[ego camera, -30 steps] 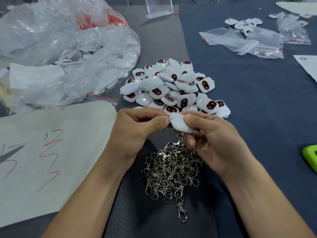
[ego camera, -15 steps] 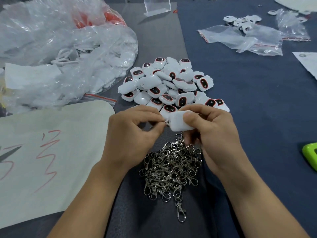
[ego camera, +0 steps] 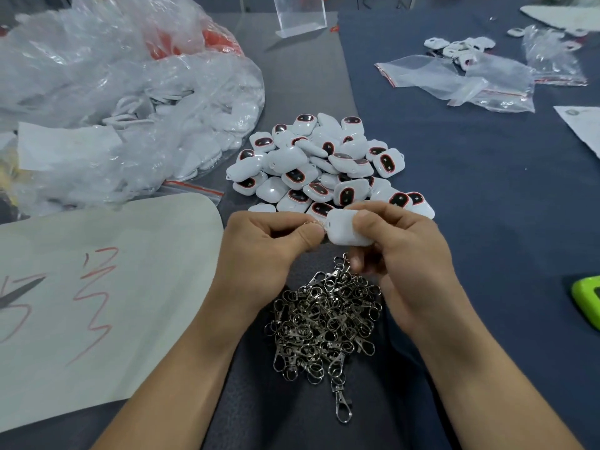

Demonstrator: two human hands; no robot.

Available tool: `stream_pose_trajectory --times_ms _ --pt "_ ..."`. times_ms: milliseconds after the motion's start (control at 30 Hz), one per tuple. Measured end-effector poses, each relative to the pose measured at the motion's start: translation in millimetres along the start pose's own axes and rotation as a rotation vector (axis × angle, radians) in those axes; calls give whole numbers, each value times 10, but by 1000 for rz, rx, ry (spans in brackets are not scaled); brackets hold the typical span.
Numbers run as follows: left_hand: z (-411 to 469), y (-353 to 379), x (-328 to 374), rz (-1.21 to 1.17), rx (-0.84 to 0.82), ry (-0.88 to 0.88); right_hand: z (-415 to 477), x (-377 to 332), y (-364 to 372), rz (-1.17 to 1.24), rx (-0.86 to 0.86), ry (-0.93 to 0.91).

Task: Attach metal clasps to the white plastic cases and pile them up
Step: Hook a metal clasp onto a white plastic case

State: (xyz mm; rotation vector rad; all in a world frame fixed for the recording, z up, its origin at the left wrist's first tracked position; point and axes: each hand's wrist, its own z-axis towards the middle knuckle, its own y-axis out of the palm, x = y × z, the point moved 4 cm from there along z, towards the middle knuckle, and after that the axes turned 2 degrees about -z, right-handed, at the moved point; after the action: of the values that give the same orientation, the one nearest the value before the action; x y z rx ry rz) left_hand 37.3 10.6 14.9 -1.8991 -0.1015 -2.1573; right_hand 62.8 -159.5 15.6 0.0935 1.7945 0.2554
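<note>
My right hand (ego camera: 406,254) grips a white plastic case (ego camera: 345,228) between thumb and fingers, just above the table. My left hand (ego camera: 259,251) pinches a small metal ring of a clasp (ego camera: 314,224) against the case's left corner. A clasp dangles under the case, mostly hidden by my fingers. Behind my hands lies a heap of white cases (ego camera: 324,164) with red-rimmed dark windows. Below my hands sits a tangled heap of metal clasps (ego camera: 324,323), one clasp (ego camera: 342,404) trailing toward me.
A big clear plastic bag (ego camera: 113,102) with white parts fills the left. White paper (ego camera: 91,297) with red marks lies at the near left. Clear bags (ego camera: 454,79) and more white cases (ego camera: 457,47) sit far right. A green object (ego camera: 587,303) is at the right edge.
Both hands have shifted slightly away from me with the case. The case has turned in my right hand to a flatter pose. My left fingers stay pinched at its corner.
</note>
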Motion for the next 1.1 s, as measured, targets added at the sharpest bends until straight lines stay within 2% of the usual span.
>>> stream_pose_trajectory --times_ms 133,200,267,367,433,500,733,867,1100 --pt "-81 46 72 548 -62 363 -96 -114 15 -541 92 -469" --pt "-102 51 70 613 -59 437 -124 -110 42 -602 103 -525" --pt "-65 -8 59 410 -7 311 -70 -103 3 -424 106 -388" --pt "-10 -24 22 125 2 136 20 -43 -48 -108 91 -72" --pt "8 2 8 40 -31 73 32 9 -45 -3 61 58" --pt "17 8 -15 75 -44 48 31 43 -31 92 34 134" --pt "-36 39 23 242 -45 25 35 88 -14 216 38 267" --pt "-36 31 29 168 1 7 31 88 -1 224 38 289" --pt "-107 34 147 339 110 241 38 85 -1 126 47 265"
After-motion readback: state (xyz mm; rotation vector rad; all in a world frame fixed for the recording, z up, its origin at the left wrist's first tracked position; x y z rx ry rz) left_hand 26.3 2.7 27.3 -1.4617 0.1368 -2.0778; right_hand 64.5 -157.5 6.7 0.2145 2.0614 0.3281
